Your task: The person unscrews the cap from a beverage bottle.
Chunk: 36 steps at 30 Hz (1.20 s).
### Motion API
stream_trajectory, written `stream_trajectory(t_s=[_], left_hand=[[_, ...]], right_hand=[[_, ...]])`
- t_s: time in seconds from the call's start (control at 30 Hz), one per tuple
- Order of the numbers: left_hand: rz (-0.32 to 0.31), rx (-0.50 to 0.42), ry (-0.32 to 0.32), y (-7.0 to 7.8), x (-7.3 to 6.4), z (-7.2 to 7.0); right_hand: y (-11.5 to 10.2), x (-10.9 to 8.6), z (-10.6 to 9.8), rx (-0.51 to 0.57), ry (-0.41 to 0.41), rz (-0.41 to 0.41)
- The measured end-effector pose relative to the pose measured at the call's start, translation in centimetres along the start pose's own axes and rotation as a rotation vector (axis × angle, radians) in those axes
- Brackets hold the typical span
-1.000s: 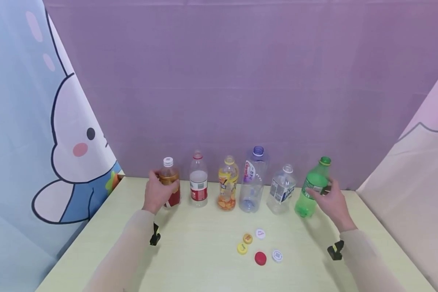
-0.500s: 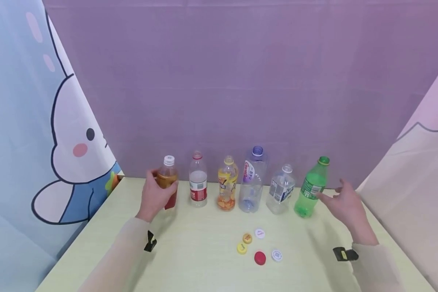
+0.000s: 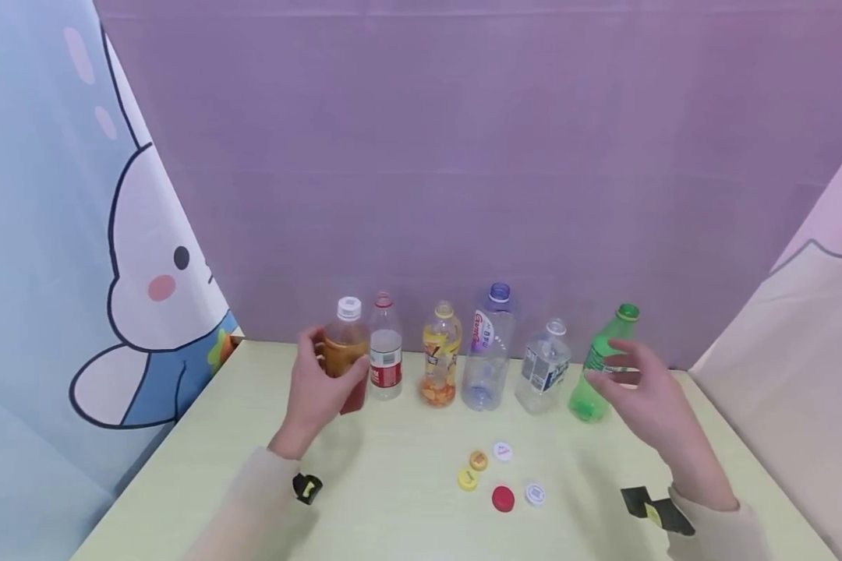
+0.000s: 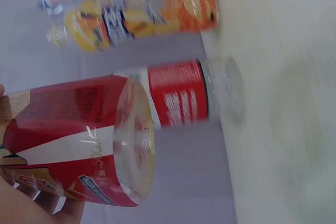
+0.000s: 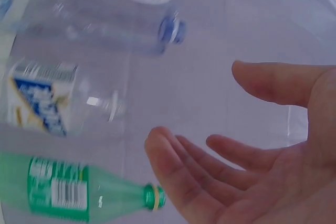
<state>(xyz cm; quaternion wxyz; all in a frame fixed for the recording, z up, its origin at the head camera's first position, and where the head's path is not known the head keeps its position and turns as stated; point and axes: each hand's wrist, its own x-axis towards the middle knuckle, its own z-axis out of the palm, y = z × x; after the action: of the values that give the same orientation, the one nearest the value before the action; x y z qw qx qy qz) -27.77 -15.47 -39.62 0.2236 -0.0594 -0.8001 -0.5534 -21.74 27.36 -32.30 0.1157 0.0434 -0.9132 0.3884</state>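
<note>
My left hand (image 3: 319, 393) grips a capped bottle (image 3: 346, 347) with a white cap, amber upper part and red label; in the left wrist view the bottle's base (image 4: 137, 145) hangs clear of the table. Just right of it stands an uncapped clear bottle with a red label (image 3: 386, 366). My right hand (image 3: 649, 393) holds nothing, its fingers loosely bent and apart from the thumb. In the head view it overlaps the uncapped green bottle (image 3: 589, 401); the right wrist view shows a gap between its palm and the bottles.
Between the hands stand an orange-labelled bottle (image 3: 440, 362), a tall bluish bottle (image 3: 487, 366) and a short clear bottle (image 3: 543, 370), all uncapped. Several loose caps, among them a red cap (image 3: 503, 499) and a yellow cap (image 3: 468, 478), lie on the table (image 3: 407, 483). A purple curtain (image 3: 463, 156) hangs behind.
The left hand has lifted the capped bottle from the row and brought it right and nearer. My right hand has let go of the green bottle and drawn back from it.
</note>
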Motion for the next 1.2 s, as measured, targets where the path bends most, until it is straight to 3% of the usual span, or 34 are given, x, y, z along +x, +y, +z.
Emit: stream_trajectory(t_s=[0.1,0.27,0.53,0.77,0.97,1.2], left_hand=[[0.039,-0.008,-0.022,0.9,-1.2,1.0],[0.16,-0.014,-0.037,2.2,-2.9,2.4],[0.334,-0.028,-0.101,3.6,-4.6,4.3],[0.415,0.007,-0.197,4.6,-5.9,5.3],[0.522,0.064,-0.244,5.1,-6.5,6.1],[0.554,0.149,-0.315,5.3,-7.2,6.8]], right_hand=[[-1.1,-0.2,0.7,0.019,-0.002,-0.046],[-2.6,-0.7,2.3,0.049,-0.003,-0.106],[-4.8,-1.4,4.8,0.13,-0.046,-0.135],[-6.6,-2.5,6.1,0.227,-0.096,-0.156],[-6.8,-2.9,6.6,0.307,-0.107,-0.178],[-6.5,-2.7,6.8,0.347,-0.142,-0.165]])
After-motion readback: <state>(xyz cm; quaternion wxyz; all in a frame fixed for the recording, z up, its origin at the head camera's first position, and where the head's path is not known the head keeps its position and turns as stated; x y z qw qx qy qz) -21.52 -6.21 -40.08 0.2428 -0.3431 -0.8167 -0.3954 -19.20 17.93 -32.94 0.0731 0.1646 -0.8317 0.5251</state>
